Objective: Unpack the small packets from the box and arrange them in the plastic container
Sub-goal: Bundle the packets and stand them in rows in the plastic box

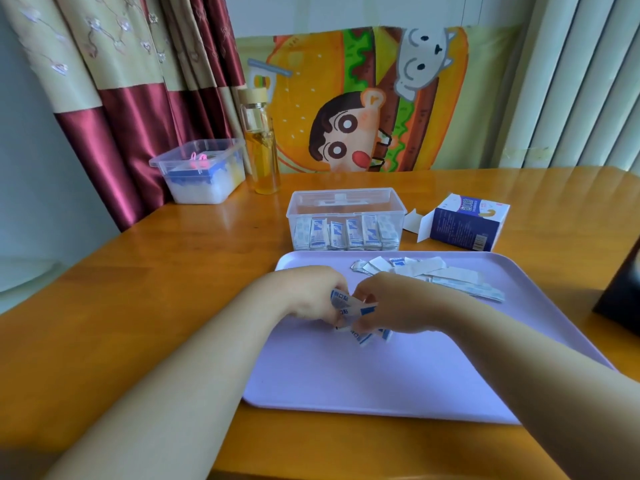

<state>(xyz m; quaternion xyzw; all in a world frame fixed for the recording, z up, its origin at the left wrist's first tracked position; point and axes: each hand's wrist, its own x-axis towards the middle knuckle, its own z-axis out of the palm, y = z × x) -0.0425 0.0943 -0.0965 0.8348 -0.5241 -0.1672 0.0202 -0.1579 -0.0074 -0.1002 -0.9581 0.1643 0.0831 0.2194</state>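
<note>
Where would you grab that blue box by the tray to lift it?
Probably from above, pinching the long sides of the box near its right end: it lies on its side, and the open flaps at the left would likely buckle.

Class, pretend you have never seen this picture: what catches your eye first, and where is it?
The bright cartoon burger poster on the back wall strikes first. In front, the left hand and right hand pinch small packets over the lilac tray. Behind the tray stands the clear container, a row of packets upright inside, the open box to its right.
</note>
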